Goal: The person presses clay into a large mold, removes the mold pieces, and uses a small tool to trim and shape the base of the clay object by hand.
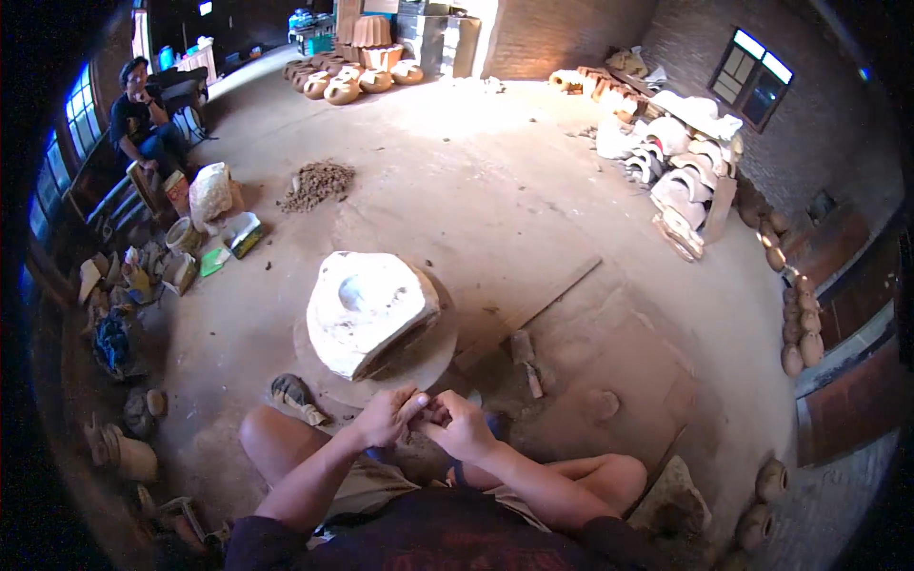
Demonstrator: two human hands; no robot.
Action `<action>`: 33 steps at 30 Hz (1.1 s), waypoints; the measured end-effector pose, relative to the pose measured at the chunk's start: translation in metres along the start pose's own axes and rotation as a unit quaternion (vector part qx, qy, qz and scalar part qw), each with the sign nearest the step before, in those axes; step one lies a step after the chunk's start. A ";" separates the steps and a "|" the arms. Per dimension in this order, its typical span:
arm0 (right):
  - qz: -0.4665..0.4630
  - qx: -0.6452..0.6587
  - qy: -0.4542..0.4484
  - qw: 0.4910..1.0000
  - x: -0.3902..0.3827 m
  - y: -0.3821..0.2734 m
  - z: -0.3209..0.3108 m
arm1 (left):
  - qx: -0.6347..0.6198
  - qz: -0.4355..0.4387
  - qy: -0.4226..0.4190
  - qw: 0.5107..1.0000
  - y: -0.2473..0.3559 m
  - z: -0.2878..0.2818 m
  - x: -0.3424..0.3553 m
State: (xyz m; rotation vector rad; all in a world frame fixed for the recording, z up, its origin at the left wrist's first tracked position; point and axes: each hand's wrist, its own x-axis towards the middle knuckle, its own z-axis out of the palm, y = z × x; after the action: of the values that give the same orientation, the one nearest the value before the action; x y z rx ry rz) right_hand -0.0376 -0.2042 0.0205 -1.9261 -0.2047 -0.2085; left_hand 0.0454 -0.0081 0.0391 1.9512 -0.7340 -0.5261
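My left hand (390, 419) and my right hand (459, 428) meet above my crossed legs, fingers closed around something small and dark that they mostly hide. Just beyond them a white block (371, 324) with a round hollow rests on a round disc (428, 371). A wooden paddle-like tool (526, 362) lies to the right of the disc, and a dark, crumpled item (290, 395) lies by my left knee.
Another person (143, 124) sits at the back left near tubs and scattered items (181, 238). A pile of clay lumps (319, 186) lies mid-floor. Pots (343, 92) stand at the back, stacked moulds (685, 171) at right. A long board (562, 295) lies right of the disc.
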 end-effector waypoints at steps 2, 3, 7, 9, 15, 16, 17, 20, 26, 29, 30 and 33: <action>0.052 -0.171 -0.041 0.983 -0.001 -0.018 0.001 | -0.048 -0.093 -0.035 0.994 -0.011 0.001 -0.009; -0.098 -0.198 0.052 0.974 -0.001 -0.014 0.006 | -0.100 -0.098 -0.060 0.988 -0.028 0.011 -0.013; -0.111 -0.232 -0.072 0.964 -0.011 0.008 0.024 | -0.210 -0.131 -0.073 0.966 -0.055 0.037 -0.032; -0.123 -0.266 -0.097 0.951 -0.018 0.025 0.028 | -0.237 -0.192 -0.054 0.951 -0.035 0.040 -0.036; -0.174 -0.290 -0.101 0.935 -0.020 0.024 0.042 | -0.489 -0.353 0.011 0.798 -0.069 0.054 -0.050; -0.164 -0.296 -0.089 0.937 -0.022 0.021 0.041 | -0.482 -0.354 -0.005 0.801 -0.063 0.054 -0.045; -0.169 -0.254 -0.059 0.951 -0.023 0.018 0.041 | -0.492 -0.321 0.039 0.808 -0.057 0.053 -0.044; -0.145 -0.193 -0.047 0.969 -0.028 0.017 0.033 | -0.466 -0.259 0.097 0.841 -0.047 0.045 -0.045; -0.140 -0.172 -0.034 0.974 -0.015 0.008 0.014 | -0.312 -0.136 0.050 0.939 -0.052 0.056 -0.042; -0.088 -0.262 -0.164 0.947 -0.027 0.036 0.018 | -0.233 -0.135 0.035 0.962 -0.051 0.067 -0.040; -0.095 -0.262 -0.169 0.945 -0.028 0.040 0.022 | -0.234 -0.133 0.043 0.962 -0.053 0.064 -0.041; -0.130 -0.302 -0.151 0.932 -0.031 0.037 0.021 | 0.093 -0.043 0.051 0.993 -0.047 0.061 -0.048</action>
State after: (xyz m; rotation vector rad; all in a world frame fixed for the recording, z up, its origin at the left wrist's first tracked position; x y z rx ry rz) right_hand -0.0583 -0.1992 -0.0277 -2.5405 -0.6679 -0.1580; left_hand -0.0152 0.0033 -0.0280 2.1734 -0.6561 -0.4170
